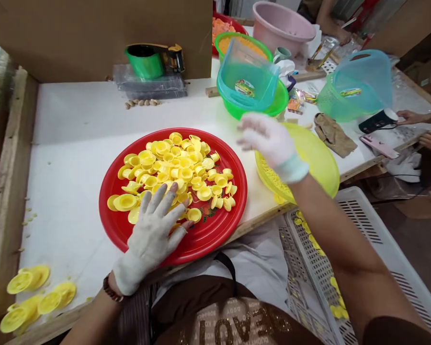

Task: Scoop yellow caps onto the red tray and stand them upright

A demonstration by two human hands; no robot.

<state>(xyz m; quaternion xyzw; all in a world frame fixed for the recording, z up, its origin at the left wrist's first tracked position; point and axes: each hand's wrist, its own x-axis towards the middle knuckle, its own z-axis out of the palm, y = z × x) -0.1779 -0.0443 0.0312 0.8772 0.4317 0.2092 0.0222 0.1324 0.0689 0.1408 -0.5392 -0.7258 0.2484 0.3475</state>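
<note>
while left hand (pixel 153 235) and right hand (pixel 267 143) have fingers (pixel 159 197) apart, brown cardboard (pixel 75 38) backs the white tabletop (pixel 64 148).

Workshop, small-parts handwork: white, wood-edged bench (pixel 72 143) bearing a red tray (pixel 210 237) of yellow plastic pieces (pixel 168 163), a pink basin (pixel 282 21) and a tape dispenser (pixel 177 57). Slotted crate (pixel 388 256) alongside; co-worker's hand (pixel 409 117) at right.
</note>
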